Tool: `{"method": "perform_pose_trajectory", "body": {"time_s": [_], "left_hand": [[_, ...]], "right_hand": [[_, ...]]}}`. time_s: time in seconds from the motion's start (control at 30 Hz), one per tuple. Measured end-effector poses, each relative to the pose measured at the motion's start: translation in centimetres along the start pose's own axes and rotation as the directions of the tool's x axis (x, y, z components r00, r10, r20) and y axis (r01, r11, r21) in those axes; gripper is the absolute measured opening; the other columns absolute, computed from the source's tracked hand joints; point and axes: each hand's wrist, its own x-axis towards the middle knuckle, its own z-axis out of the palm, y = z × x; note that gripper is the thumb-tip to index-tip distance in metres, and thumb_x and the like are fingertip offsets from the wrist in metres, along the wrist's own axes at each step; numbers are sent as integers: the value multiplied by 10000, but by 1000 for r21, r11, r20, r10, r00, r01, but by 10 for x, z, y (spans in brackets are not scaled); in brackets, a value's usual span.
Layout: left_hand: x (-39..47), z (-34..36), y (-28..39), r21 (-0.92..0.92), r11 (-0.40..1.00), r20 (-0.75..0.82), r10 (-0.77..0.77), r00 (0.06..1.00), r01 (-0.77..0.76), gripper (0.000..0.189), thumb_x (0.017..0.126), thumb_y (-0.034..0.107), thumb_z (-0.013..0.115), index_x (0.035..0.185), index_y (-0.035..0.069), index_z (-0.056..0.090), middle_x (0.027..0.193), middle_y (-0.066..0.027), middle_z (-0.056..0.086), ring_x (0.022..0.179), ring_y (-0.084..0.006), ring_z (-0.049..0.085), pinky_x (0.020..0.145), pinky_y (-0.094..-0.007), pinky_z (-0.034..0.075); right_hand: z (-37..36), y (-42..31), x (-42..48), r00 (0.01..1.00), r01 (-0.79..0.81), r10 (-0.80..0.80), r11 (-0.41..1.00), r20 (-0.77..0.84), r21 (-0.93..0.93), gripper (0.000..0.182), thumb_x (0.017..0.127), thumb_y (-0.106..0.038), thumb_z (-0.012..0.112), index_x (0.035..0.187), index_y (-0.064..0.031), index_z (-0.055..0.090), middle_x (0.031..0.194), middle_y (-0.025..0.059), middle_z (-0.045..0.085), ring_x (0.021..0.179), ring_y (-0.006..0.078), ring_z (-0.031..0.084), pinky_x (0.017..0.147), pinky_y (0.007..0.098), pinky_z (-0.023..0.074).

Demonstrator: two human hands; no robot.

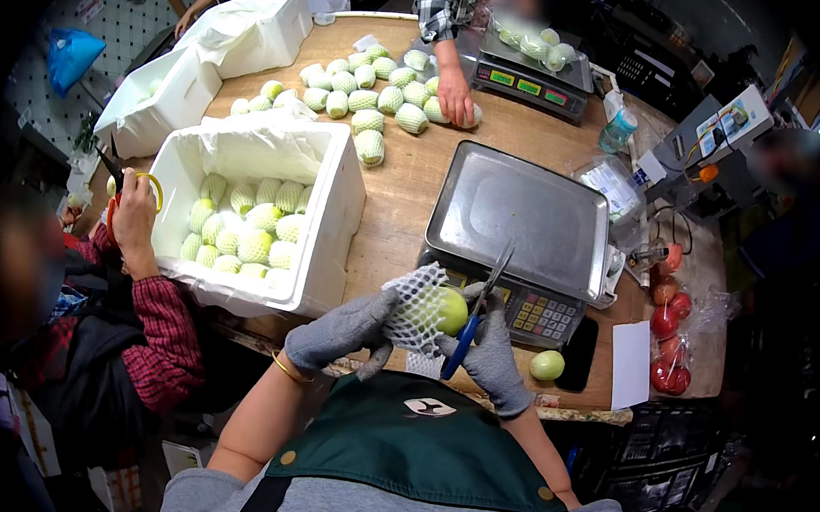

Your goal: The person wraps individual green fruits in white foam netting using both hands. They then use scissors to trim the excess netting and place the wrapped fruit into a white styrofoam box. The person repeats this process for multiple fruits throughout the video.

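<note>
My left hand (346,327), in a grey knit glove, holds a green fruit (453,312) partly sleeved in white foam netting (414,307). Its right end sticks out bare. Scissors with blue handles (462,347) are in my gloved right hand (496,357), their blades pointing up and away over the scale's front edge. The fingers of that hand also come close to the netting; whether they touch it is unclear. Just beyond both hands stands a scale with a bare steel pan (521,214). A loose green fruit (547,366) lies to the right, beside a black phone (578,354).
A white foam box (343,229) of netted fruit stands at left; more netted fruit (363,100) lies beyond. There, another person's hand (455,95) touches one near a second scale (532,78). At left, a co-worker's hand (135,216) holds scissors. Bagged red fruit (665,323) lies right.
</note>
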Motion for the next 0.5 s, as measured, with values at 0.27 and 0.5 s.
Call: {"method": "perform_pose_trajectory", "body": {"time_s": [0.27, 0.5], "left_hand": [[0, 13, 24, 377, 897, -110, -206, 972, 232, 503, 950, 464, 421, 926, -25, 539, 501, -75, 517, 381, -151, 530, 368, -255, 407], [6, -1, -1, 524, 803, -187, -216, 958, 283, 508, 944, 442, 437, 1079, -39, 527, 689, -125, 603, 404, -164, 555, 415, -277, 446]], "right_hand": [[-8, -10, 9, 993, -100, 80, 966, 92, 237, 539, 714, -129, 797, 1076, -82, 401, 937, 61, 534, 798, 132, 597, 680, 241, 521], [-14, 19, 7, 938, -315, 156, 755, 309, 575, 483, 838, -257, 653, 1211, -60, 418, 1059, 114, 561, 851, 193, 596, 696, 300, 507]]}}
